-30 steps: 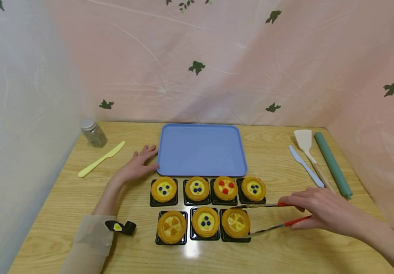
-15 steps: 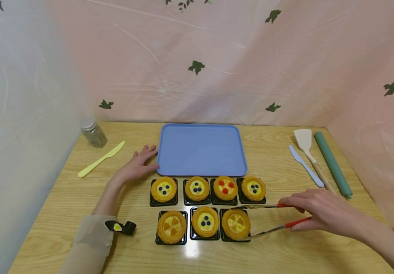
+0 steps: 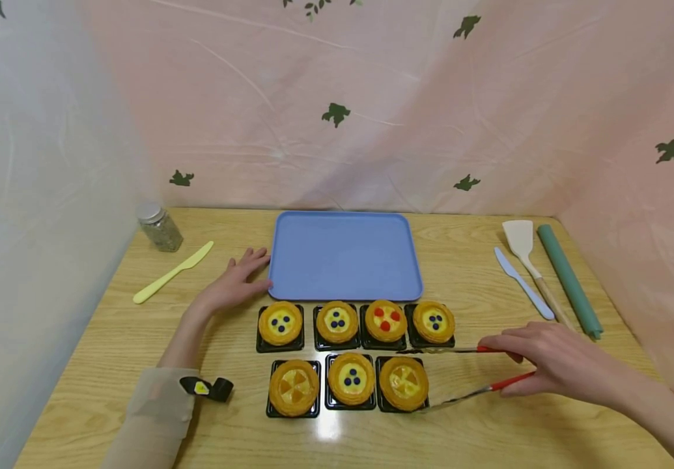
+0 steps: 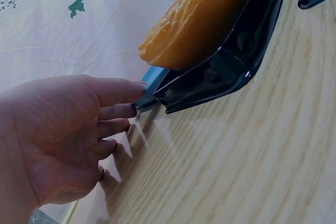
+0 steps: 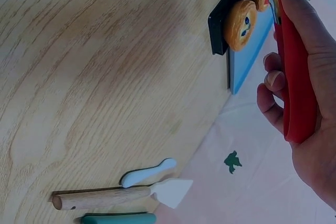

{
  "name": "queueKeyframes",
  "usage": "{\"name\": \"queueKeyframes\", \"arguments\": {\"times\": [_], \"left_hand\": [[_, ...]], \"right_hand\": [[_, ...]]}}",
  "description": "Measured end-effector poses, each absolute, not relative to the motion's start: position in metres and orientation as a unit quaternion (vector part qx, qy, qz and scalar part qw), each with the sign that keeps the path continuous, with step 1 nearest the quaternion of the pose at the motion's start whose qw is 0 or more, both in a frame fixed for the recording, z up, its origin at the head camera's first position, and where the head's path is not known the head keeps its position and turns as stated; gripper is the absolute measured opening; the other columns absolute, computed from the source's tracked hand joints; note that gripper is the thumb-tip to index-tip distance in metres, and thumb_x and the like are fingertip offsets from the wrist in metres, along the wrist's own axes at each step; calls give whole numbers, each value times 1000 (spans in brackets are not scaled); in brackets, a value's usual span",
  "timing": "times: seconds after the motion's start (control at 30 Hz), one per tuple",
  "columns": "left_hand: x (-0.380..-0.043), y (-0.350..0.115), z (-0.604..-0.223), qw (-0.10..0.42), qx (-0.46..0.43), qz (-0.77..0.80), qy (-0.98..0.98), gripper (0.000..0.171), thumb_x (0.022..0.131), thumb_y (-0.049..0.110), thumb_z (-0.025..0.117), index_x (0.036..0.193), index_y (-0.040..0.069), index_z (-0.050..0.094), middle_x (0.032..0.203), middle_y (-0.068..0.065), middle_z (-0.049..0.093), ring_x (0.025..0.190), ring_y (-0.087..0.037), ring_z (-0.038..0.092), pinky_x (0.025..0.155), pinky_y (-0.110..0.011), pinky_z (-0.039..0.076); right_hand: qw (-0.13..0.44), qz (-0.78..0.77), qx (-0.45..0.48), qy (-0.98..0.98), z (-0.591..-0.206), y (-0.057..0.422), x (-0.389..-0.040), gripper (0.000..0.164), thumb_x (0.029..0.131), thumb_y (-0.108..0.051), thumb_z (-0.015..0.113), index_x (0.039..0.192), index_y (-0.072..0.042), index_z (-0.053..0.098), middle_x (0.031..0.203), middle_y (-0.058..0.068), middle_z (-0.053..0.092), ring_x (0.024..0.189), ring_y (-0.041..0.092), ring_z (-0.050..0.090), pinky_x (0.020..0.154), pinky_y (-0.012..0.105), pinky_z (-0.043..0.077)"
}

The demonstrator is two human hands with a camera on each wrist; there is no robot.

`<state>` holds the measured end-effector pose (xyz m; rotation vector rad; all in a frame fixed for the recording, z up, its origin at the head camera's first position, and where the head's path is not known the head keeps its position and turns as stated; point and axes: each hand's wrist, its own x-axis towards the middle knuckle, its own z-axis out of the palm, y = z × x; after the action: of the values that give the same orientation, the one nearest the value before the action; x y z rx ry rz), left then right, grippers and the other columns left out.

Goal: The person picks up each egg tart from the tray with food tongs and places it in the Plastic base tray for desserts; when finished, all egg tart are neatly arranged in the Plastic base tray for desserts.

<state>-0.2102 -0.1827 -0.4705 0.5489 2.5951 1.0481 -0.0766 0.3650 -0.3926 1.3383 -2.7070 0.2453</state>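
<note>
My left hand (image 3: 237, 281) lies with fingers extended against the left edge of the blue tray (image 3: 345, 257); the left wrist view shows its fingertips at that edge. My right hand (image 3: 544, 361) holds red-handled metal tongs (image 3: 509, 382), their arms spread. The tongs' tips stand on either side of the front right tart (image 3: 404, 384), a golden pastry with orange wedges on a black square base. In the right wrist view the red handle (image 5: 296, 77) lies in my palm, fingers curled round it. Beside that tart sit a blueberry-topped tart (image 3: 351, 380) and another orange-wedge tart (image 3: 294, 389).
Behind them stands a row of tarts, including a red-topped one (image 3: 386, 321), close to the tray's front edge. At left are a jar (image 3: 162, 228) and yellow knife (image 3: 174, 272). At right lie a blue knife (image 3: 523, 283), a spatula (image 3: 521, 241) and a green roll (image 3: 570, 280).
The tongs' arms have spread slightly wider around the front right tart, the far tip shifting a little away from it. My left hand and the tarts stay in place.
</note>
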Motion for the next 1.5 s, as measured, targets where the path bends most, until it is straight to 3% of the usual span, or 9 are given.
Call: {"name": "queueKeyframes", "arguments": {"times": [0.23,0.4,0.57,0.7,0.87,0.93,1.17,1.4,1.5], "left_hand": [[-211,-182,-470,145,193,365,899,67,106,27,56,160,-3,29,172,-24,12,160,-46,-7,126,-69,-12],[-212,-184,-471,145,193,360,901,67,106,28,56,160,-3,29,172,-25,12,160,-46,-6,125,-70,-12],[-213,-184,-473,142,190,360,902,67,106,28,56,159,-4,30,172,-25,12,160,-47,-6,125,-70,-12],[-214,-183,-475,141,192,360,902,67,106,27,56,159,-4,30,171,-26,12,160,-47,-6,125,-70,-12],[-215,-180,-477,138,193,357,903,67,106,28,56,159,-4,31,171,-26,13,160,-48,-5,125,-71,-11],[-215,-179,-478,138,192,357,904,67,106,28,56,159,-4,31,171,-26,14,160,-48,-5,125,-71,-11],[-213,-179,-480,137,188,362,903,67,106,28,56,159,-4,31,171,-26,14,160,-48,-5,125,-70,-11],[-214,-179,-481,131,187,359,905,67,106,29,57,158,-4,32,171,-26,15,160,-48,-4,125,-71,-10],[-214,-180,-481,129,185,360,905,67,106,29,57,158,-5,33,171,-26,15,159,-49,-3,125,-71,-10]], "right_hand": [[27,126,411,-902,-382,367,-75,64,70,-46,93,126,-30,68,92,-30,58,72,-14,42,58,6,29],[40,152,337,-928,-371,369,-83,69,68,-37,95,129,-27,65,88,-26,51,71,-10,43,56,11,34],[51,142,239,-959,-372,370,-106,59,79,-35,89,130,-22,62,82,-13,52,67,-3,42,54,18,35],[44,135,156,-978,-388,371,-127,57,88,-46,79,131,-14,59,86,0,58,67,6,44,53,22,33],[61,169,93,-979,-422,374,-153,63,91,-49,76,130,-2,60,103,16,64,80,23,55,60,26,41],[59,183,68,-979,-433,376,-163,65,92,-52,73,127,2,61,103,20,63,82,27,56,62,29,41],[40,193,10,-980,-460,375,-184,73,95,-58,66,123,9,58,105,26,56,78,31,51,60,32,37],[24,216,-32,-976,-473,357,-187,86,95,-59,64,135,15,51,118,34,53,97,43,54,77,53,48],[22,214,-30,-976,-475,349,-187,83,96,-56,65,133,17,50,115,34,53,94,43,53,77,52,47]]}}
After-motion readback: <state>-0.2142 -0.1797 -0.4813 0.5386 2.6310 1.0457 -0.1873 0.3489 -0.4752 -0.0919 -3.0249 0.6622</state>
